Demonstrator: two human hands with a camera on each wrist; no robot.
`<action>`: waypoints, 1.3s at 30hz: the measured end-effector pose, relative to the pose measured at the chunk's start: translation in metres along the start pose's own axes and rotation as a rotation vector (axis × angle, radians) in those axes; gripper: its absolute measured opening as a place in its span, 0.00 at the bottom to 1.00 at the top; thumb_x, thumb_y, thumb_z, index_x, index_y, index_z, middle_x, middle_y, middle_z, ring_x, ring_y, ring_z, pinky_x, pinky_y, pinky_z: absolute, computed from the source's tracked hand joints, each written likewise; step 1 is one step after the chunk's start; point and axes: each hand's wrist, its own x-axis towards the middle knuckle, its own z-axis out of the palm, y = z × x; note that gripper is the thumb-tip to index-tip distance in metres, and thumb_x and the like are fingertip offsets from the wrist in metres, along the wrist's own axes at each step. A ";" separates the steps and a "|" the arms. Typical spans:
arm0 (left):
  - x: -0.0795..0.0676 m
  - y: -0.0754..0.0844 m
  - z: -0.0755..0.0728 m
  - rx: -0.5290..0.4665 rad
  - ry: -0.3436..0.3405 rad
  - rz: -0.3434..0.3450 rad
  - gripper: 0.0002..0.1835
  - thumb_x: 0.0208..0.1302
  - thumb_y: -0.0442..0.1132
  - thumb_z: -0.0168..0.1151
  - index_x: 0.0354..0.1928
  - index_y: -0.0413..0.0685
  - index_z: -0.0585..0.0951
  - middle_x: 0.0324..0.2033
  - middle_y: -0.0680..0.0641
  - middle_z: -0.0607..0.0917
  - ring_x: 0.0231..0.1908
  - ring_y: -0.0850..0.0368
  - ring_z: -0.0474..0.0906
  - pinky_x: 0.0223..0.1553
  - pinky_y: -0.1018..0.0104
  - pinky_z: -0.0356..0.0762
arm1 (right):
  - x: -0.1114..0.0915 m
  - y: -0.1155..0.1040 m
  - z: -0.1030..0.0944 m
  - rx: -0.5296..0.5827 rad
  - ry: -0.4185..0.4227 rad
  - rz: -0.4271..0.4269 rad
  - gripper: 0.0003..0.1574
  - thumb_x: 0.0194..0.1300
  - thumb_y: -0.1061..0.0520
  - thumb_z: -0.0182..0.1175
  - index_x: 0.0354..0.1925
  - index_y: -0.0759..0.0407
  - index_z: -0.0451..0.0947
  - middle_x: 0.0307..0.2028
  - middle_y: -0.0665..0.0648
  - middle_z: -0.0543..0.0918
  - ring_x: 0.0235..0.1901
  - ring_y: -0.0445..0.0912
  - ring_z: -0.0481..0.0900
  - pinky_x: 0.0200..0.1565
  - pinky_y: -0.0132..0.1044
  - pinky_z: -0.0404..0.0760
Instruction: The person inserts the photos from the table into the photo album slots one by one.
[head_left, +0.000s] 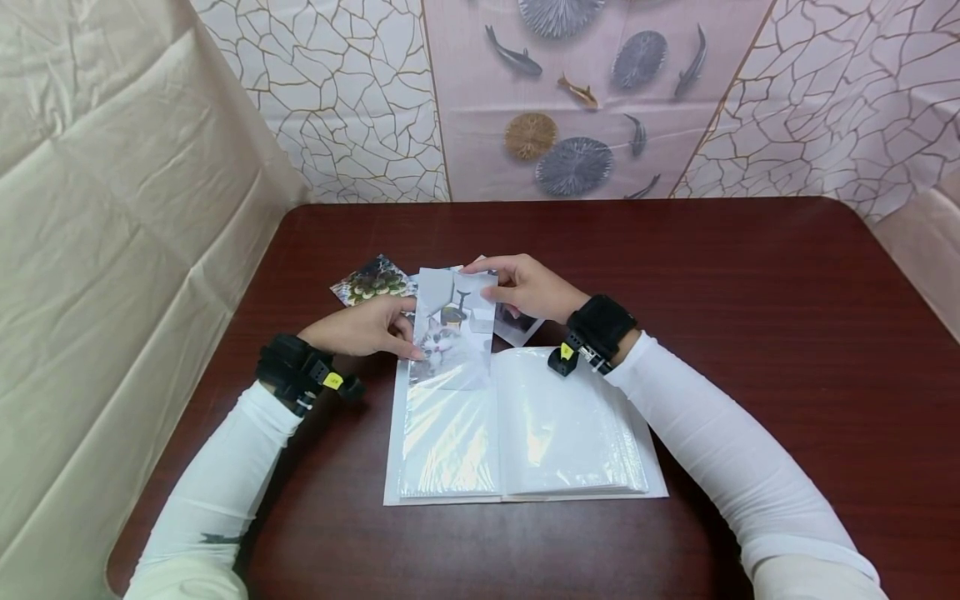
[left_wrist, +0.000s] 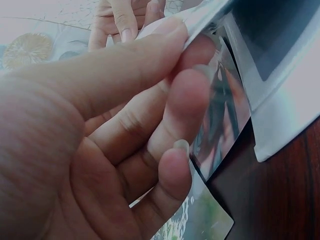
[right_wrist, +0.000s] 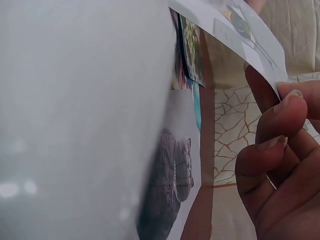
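Note:
A photo album (head_left: 573, 425) with clear sleeves lies spread on the table. A print with a light-coloured cat (head_left: 467, 310) stands at the top of its left page, and its lower part shows through the clear sleeve. My right hand (head_left: 534, 287) pinches the print's upper right edge between thumb and fingers; the right wrist view shows the print (right_wrist: 252, 37) bowed from those fingertips. At the print's left side, my left hand (head_left: 371, 327) pinches an edge near the sleeve's mouth. In the left wrist view its thumb (left_wrist: 170, 32) presses that edge against the forefinger.
Loose photos lie behind the album, among them a plant photo (head_left: 373, 283) on the left and a dark-centred one (head_left: 519, 325) under the right hand. A grey cat photo (right_wrist: 175, 170) shows in the right wrist view. A patterned cloth (head_left: 367, 100) hangs beyond the brown table (head_left: 750, 333).

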 end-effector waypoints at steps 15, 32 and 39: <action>-0.001 0.001 -0.002 -0.010 -0.009 -0.001 0.19 0.58 0.43 0.68 0.44 0.42 0.71 0.27 0.47 0.87 0.26 0.46 0.74 0.29 0.65 0.69 | 0.000 0.000 -0.001 -0.018 -0.026 -0.009 0.27 0.67 0.59 0.58 0.64 0.50 0.72 0.16 0.56 0.66 0.16 0.50 0.67 0.21 0.37 0.64; 0.000 -0.002 -0.001 0.009 0.005 -0.014 0.20 0.57 0.44 0.68 0.44 0.42 0.71 0.27 0.48 0.87 0.26 0.47 0.76 0.29 0.64 0.71 | -0.002 -0.001 0.002 0.000 -0.071 0.008 0.27 0.68 0.58 0.57 0.64 0.49 0.71 0.15 0.56 0.65 0.20 0.61 0.67 0.23 0.38 0.63; 0.000 -0.002 -0.001 -0.005 0.000 -0.001 0.20 0.58 0.43 0.67 0.40 0.40 0.68 0.26 0.47 0.86 0.26 0.44 0.75 0.29 0.64 0.70 | -0.002 -0.001 0.003 -0.003 -0.085 0.012 0.27 0.68 0.59 0.57 0.65 0.49 0.71 0.15 0.56 0.65 0.18 0.55 0.66 0.23 0.38 0.64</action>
